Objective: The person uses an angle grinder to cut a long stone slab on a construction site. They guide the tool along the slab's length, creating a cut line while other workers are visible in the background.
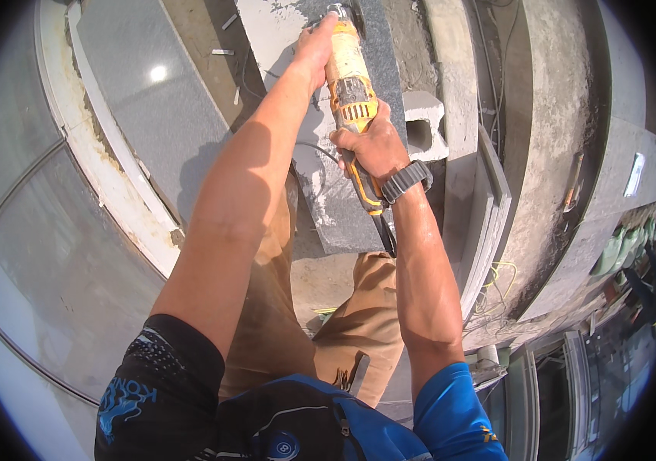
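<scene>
A yellow and black angle grinder points away from me over a grey stone slab, whose top is partly coated white. Near the tool's head, my left hand is closed, seemingly round a side handle that it mostly covers. Farther back, my right hand wraps the grinder's rear body, with a dark watch on that wrist. The grinder's disc and guard lie at the top edge of the picture, only partly visible. A black cord leaves the grip's end toward my legs.
A hollow concrete block stands right of the slab. Farther right, panels lean beside a concrete step, where a hammer-like tool lies. Another grey slab is at left. Yellow cord loops near the panels.
</scene>
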Demonstrator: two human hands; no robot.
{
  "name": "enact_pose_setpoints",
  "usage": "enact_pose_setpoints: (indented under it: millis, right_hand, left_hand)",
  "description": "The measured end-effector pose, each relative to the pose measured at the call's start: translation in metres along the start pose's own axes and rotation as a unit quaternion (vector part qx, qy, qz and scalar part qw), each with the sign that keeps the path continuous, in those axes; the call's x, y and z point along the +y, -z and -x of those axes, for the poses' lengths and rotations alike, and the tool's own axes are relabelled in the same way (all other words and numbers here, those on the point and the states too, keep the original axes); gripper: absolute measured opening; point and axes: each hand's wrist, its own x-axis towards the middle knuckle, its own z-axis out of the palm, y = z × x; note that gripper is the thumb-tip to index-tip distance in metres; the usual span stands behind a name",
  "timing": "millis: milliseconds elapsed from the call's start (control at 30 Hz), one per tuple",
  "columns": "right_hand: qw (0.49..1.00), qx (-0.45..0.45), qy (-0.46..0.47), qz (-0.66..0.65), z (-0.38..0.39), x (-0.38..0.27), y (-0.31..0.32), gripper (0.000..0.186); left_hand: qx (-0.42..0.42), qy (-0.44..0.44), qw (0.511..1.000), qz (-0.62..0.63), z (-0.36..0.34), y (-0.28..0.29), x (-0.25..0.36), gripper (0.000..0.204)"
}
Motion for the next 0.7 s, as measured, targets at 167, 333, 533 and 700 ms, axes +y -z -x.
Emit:
enact_pose_setpoints:
  millis: [167, 333, 533, 700]
  right_hand:
    - [1.0, 0.004, 0.002, -0.02, 0.003, 0.01, 0.002, 0.081]
    - [0.999, -0.01, -0.022, -0.029, 0.005, 0.013, 0.003, 0.09]
    - [0.999, -0.002, -0.03, -0.017, 0.009, 0.016, 0.004, 0.087]
    - [1.0, -0.001, -0.014, -0.014, 0.012, 0.02, 0.005, 0.088]
  left_hand:
    - [0.027, -0.003, 1.0, -0.002, 0.018, -0.011, -0.003, 0.084]
    - [0.053, -0.003, 0.999, -0.01, 0.014, -0.007, -0.009, 0.087]
    - [0.057, -0.004, 0.998, -0.011, 0.027, -0.01, -0.01, 0.084]
    - [0.052, -0.004, 0.999, -0.007, 0.028, -0.01, -0.014, 0.082]
